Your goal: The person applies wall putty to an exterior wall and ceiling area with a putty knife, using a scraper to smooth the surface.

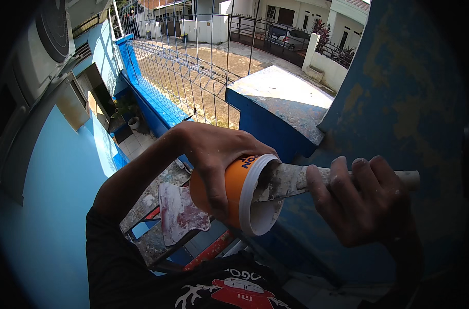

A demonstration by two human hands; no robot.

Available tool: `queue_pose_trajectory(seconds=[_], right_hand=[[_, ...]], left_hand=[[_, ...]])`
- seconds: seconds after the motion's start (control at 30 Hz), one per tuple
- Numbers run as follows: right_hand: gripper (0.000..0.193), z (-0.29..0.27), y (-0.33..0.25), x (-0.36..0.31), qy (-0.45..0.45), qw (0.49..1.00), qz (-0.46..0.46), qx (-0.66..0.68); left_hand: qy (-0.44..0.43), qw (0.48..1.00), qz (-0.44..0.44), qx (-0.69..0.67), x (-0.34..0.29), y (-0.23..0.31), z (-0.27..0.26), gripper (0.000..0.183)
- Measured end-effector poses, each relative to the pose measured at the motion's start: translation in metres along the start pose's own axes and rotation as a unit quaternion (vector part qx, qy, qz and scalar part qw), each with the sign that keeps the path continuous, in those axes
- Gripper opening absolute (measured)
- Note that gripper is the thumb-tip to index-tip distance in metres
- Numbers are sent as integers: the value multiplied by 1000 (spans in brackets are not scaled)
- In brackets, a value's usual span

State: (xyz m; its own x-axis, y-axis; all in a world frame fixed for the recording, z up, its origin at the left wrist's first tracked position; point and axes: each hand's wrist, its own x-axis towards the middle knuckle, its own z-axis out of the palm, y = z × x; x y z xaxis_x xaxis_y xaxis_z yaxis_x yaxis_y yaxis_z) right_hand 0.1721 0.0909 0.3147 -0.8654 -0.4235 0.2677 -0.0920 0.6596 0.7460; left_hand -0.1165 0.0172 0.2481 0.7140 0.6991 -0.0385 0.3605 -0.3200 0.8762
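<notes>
Clasping tub (235,198), left fingers (219,198) curl; right fingers (342,180) grip scraper (291,178), perhaps touching open rim (246,208).

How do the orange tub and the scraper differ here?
The tub is broad and round; the scraper is long and flat-bladed. The tub is orange and white; the scraper is greyish and smeared. The left hand holds the tub; the right hand holds the scraper. Both bear pale residue.

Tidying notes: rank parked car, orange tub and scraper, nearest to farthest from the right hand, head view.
1. Scraper: gripped in the right hand.
2. Orange tub: to its left, in the left hand.
3. Parked car: far outside, near the view's top.
</notes>
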Motion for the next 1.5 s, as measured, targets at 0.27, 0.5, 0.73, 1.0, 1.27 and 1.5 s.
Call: queue_pose_trajectory(seconds=[0.27, 0.5, 0.73, 1.0, 1.27, 1.5], right_hand=[[25, 30, -3, 1, 6, 999, -1, 37], [26, 45, -14, -6, -30, 988, 65, 137], [27, 52, -33, -17, -97, 959, 109, 241], [30, 29, -24, -15, -110, 953, 149, 241], [34, 26, -25, -23, -96, 969, 153, 170], [34, 15, -31, -34, -149, 926, 231, 259]], left_hand=[[-6, 998, -41, -47, -2, -15, -4, 103], [6, 998, -37, -42, 0, -23, -5, 102], [25, 998, -52, 10, 2, -21, -6, 98], [42, 996, -59, 44, 5, -20, -5, 96], [33, 999, -34, 2, 7, -26, 1, 97], [85, 995, 21, 45, 11, -24, 0, 100]])
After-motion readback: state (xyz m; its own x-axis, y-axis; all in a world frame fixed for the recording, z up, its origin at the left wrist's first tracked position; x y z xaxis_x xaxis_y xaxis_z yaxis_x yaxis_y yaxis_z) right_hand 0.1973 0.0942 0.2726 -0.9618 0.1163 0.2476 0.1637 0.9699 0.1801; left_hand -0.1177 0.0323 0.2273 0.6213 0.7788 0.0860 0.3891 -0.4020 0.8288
